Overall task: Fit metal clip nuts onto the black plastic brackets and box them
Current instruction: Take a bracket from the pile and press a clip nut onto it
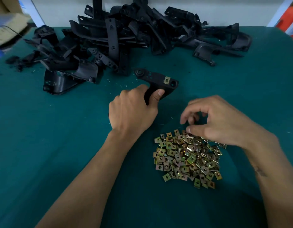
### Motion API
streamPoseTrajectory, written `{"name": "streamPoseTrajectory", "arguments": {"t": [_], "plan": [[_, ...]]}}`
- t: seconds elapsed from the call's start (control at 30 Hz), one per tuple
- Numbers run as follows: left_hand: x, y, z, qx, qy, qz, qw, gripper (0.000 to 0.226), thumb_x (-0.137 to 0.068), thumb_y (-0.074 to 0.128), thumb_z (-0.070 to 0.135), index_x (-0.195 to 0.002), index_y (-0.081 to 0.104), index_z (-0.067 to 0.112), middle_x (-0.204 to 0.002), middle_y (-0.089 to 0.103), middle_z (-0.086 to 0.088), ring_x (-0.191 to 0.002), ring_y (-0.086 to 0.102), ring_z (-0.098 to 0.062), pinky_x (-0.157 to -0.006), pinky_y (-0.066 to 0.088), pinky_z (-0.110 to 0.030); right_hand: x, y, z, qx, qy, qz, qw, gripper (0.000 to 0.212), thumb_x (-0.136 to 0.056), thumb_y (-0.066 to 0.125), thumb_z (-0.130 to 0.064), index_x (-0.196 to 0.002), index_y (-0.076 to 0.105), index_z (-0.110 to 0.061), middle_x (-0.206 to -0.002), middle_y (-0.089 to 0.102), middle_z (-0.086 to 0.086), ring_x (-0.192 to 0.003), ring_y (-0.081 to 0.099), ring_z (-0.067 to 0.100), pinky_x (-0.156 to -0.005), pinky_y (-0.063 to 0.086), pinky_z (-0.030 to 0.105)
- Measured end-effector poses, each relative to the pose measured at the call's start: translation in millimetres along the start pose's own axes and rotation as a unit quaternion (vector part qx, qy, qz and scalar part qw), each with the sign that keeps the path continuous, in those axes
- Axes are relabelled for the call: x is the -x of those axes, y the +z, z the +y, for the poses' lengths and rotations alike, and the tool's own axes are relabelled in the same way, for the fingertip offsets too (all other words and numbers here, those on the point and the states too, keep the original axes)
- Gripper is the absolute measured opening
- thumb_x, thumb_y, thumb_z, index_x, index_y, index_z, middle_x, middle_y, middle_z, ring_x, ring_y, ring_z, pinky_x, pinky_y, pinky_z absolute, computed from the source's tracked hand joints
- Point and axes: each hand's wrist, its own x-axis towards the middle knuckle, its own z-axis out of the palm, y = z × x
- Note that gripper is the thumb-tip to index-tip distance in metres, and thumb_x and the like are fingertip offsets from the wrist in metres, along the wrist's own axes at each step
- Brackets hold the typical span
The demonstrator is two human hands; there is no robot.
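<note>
While the heap of unfitted black brackets (119,38) lies across the far side of the green table (43,129), well apart from both my hands, the work in progress sits nearer the middle. My left hand (132,111) grips the stem of one bracket (157,81), fingers and thumb curled round it; the bracket's crossbar runs left to right beyond my knuckles, with the stem coming back toward me into my palm. One clip nut (166,80) is already seated on the crossbar's right half, just beside an open hole at the right end.

Further right, my right hand (221,120) hovers over the far edge of the pile of loose clip nuts (188,158), fingers curled toward the thumb in a pinching shape. Whether a nut is already caught between the fingertips I cannot tell; the fingers are blurred.

Finding: the pile lies directly below and toward me from my right fingertips, touching or nearly so at its far edge, and the right hand is plainly the nearer one to it. The held bracket lies up and to the left of those fingertips, near but apart. In my judgement, the coming move depends on carrying one nut leftward and away from me to the crossbar. No box is visible.
</note>
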Motion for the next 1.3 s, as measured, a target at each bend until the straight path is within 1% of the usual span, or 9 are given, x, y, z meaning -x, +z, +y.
{"name": "streamPoseTrajectory", "arguments": {"t": [0.2, 0.33, 0.5, 0.67, 0.73, 0.87, 1.07, 1.2, 1.3], "plan": [[0, 1, -1, 0.011, 0.003, 0.002, 1.0, 0.054, -0.094, 0.039, 0.072, -0.075, 0.052, 0.024, -0.065, 0.056, 0.001, -0.058, 0.044, -0.029, -0.052, 0.03, -0.034, 0, 1, -5, 0.025, 0.012, -0.053, 0.998, 0.035, -0.088, 0.078, -0.011, -0.1, 0.072, -0.043, -0.097, 0.054, -0.018, -0.086, 0.053, 0.008, -0.071, 0.045, 0.025], [0, 1, -2, 0.014, 0.0, 0.003, 1.0, 0.054, -0.094, 0.037, 0.073, -0.073, 0.051, 0.025, -0.063, 0.054, 0.003, -0.058, 0.043, -0.028, -0.051, 0.027, -0.033, 1, 0, -5, 0.043, 0.023, -0.055, 0.997, 0.026, -0.088, 0.078, -0.012, -0.087, 0.07, -0.038, -0.096, 0.055, -0.018, -0.084, 0.054, 0.006, -0.068, 0.042, 0.022], [0, 1, -2, 0.014, 0.009, 0.001, 1.0, 0.054, -0.094, 0.038, 0.073, -0.074, 0.051, 0.025, -0.063, 0.055, 0.001, -0.057, 0.045, -0.03, -0.051, 0.028, -0.033, 1, 3, -7, 0.083, 0.02, -0.06, 0.994, 0.025, -0.087, 0.076, -0.014, -0.084, 0.064, -0.036, -0.094, 0.053, -0.02, -0.086, 0.053, 0.004, -0.067, 0.042, 0.017], [1, 1, 0, 0.003, 0.035, 0.003, 0.999, 0.055, -0.095, 0.04, 0.07, -0.08, 0.059, 0.021, -0.063, 0.057, -0.001, -0.057, 0.051, -0.035, -0.052, 0.035, -0.034, 1, 0, -4, 0.01, 0.021, -0.036, 0.999, 0.024, -0.09, 0.077, -0.013, -0.082, 0.064, -0.032, -0.086, 0.064, -0.019, -0.073, 0.06, 0.0, -0.064, 0.045, 0.015], [2, 1, 1, 0.0, 0.051, 0.003, 0.999, 0.057, -0.095, 0.039, 0.07, -0.088, 0.067, 0.021, -0.065, 0.062, -0.002, -0.06, 0.058, -0.037, -0.052, 0.04, -0.035, -1, 2, -3, -0.046, 0.017, -0.011, 0.999, 0.022, -0.093, 0.073, -0.01, -0.086, 0.065, -0.029, -0.087, 0.071, -0.011, -0.077, 0.066, 0.004, -0.069, 0.052, 0.023], [3, 0, 2, 0.008, 0.089, 0.004, 0.996, 0.059, -0.095, 0.037, 0.07, -0.094, 0.071, 0.021, -0.062, 0.059, 0.001, -0.058, 0.058, -0.034, -0.052, 0.037, -0.033, -4, -1, 3, -0.156, -0.024, 0.089, 0.984, 0.017, -0.093, 0.069, 0.0, -0.094, 0.066, -0.016, -0.085, 0.075, -0.003, -0.078, 0.071, 0.011, -0.072, 0.055, 0.02], [6, -3, 5, 0.054, 0.14, 0.037, 0.988, 0.05, -0.096, 0.044, 0.063, -0.089, 0.07, 0.022, -0.059, 0.038, 0.013, -0.048, 0.036, -0.021, -0.051, 0.024, -0.026, -8, -4, 6, -0.3, -0.071, 0.29, 0.906, 0.025, -0.087, 0.063, 0.005, -0.091, 0.075, -0.016, -0.075, 0.068, 0.006, -0.069, 0.06, 0.026, -0.062, 0.049, 0.032], [6, -3, 5, 0.056, 0.147, 0.037, 0.987, 0.05, -0.097, 0.042, 0.065, -0.092, 0.07, 0.023, -0.06, 0.043, 0.012, -0.049, 0.053, -0.029, -0.051, 0.027, -0.027, -10, 6, -2, -0.169, -0.111, 0.313, 0.928, 0.031, -0.095, 0.054, 0.008, -0.095, 0.078, -0.012, -0.084, 0.067, 0.007, -0.066, 0.063, 0.027, -0.057, 0.051, 0.042], [5, -4, 3, 0.054, 0.155, 0.042, 0.986, 0.049, -0.098, 0.043, 0.064, -0.093, 0.07, 0.023, -0.059, 0.055, 0.006, -0.051, 0.055, -0.031, -0.05, 0.027, -0.028, -11, 18, -9, -0.074, -0.143, 0.328, 0.931, 0.029, -0.095, 0.053, 0.009, -0.107, 0.077, -0.003, -0.097, 0.066, 0.007, -0.079, 0.065, 0.024, -0.065, 0.053, 0.044]]}}
